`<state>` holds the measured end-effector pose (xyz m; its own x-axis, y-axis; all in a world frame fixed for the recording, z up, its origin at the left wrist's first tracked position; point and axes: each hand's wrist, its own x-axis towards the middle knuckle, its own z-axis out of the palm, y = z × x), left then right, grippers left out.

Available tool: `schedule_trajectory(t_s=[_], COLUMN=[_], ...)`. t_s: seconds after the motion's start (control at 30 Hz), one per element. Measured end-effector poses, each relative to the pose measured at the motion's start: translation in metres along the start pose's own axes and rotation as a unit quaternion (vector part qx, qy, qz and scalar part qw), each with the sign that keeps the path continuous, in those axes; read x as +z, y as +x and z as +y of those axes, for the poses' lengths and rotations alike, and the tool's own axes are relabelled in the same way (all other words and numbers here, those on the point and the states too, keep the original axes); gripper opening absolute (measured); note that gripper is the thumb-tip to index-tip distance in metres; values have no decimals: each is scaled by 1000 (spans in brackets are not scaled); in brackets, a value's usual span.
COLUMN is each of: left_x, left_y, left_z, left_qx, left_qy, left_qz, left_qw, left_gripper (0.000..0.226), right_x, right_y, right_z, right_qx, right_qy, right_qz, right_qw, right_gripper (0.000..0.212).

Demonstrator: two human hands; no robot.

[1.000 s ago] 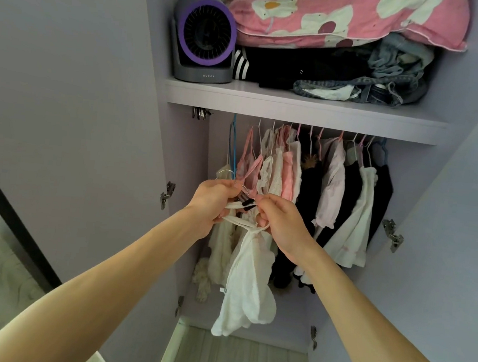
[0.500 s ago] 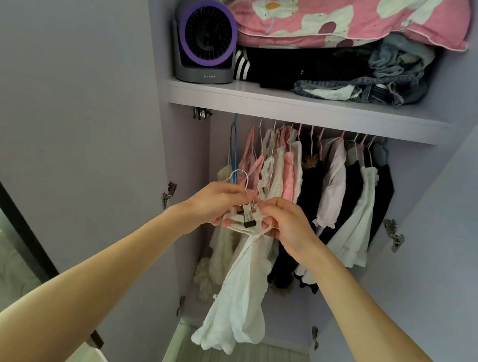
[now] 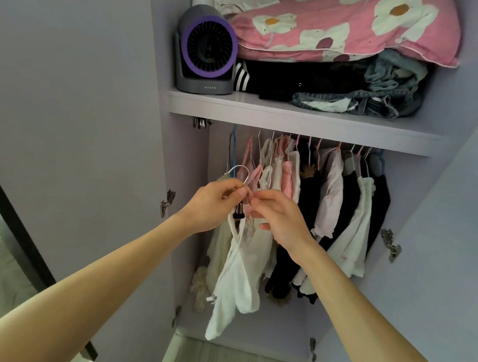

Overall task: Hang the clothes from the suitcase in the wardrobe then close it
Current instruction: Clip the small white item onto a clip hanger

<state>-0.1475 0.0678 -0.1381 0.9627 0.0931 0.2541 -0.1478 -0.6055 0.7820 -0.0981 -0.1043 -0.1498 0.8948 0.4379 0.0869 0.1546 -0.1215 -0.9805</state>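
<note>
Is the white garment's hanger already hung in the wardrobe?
Not yet: its hook is free below the shelf, held by the left hand and right hand.

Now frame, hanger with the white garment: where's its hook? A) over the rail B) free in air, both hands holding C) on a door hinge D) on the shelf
B: the left hand and right hand pinch the hanger, its hook bare in the air below the hung clothes' hooks, with the white garment dangling beneath.
</note>
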Motion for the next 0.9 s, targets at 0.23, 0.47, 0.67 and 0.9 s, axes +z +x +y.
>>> schedule_trajectory(t_s=[0.23, 0.47, 0.67, 0.9], left_x=[-8, -16, -28, -31], left_y=[-1, -9, -12, -9], left_z=[-2, -2, -2, 4], left_qx=[1, -71, -42, -34], left_qy=[40, -53, -68, -81], left_qz=[-53, -101, -18, 34], left_qw=[998, 991, 997, 996], left_gripper=[20, 17, 18, 16], right_x=[-2, 7, 12, 12], right_y=[12, 14, 10, 12], right_z=[-15, -4, 1, 3], right_qx=[-120, -130, -89, -88], right_qy=[-91, -119, -76, -118], right_qz=[11, 10, -3, -72], right_qw=[989, 984, 993, 987], right_gripper=[9, 12, 11, 10])
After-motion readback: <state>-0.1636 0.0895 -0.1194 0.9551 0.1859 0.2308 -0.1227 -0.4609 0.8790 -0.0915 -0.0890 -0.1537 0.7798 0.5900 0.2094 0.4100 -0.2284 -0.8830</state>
